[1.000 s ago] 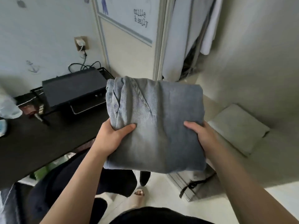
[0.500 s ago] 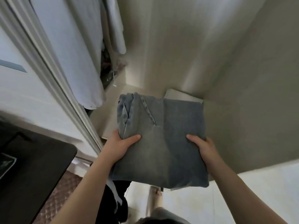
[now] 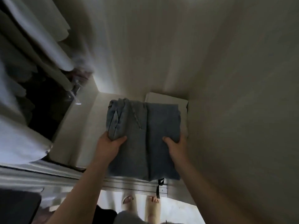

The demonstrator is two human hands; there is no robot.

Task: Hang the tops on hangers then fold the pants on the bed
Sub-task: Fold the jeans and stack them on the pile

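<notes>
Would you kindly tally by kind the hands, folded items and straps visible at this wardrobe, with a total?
Hands: 2, left hand and right hand, both gripping the pants
Pants: 1, folded blue denim pants
Other folded items: 1, pale flat folded item partly hidden behind the pants
Straps: 1, black strap
Total: 5

No legible text anywhere.

The folded pants (image 3: 144,138) are faded blue denim, matt and slightly coarse. The hanging clothes (image 3: 21,143) look like soft pale cloth. The wardrobe wall (image 3: 161,46) is smooth, matt, off-white. The floor (image 3: 178,212) shines faintly.
</notes>
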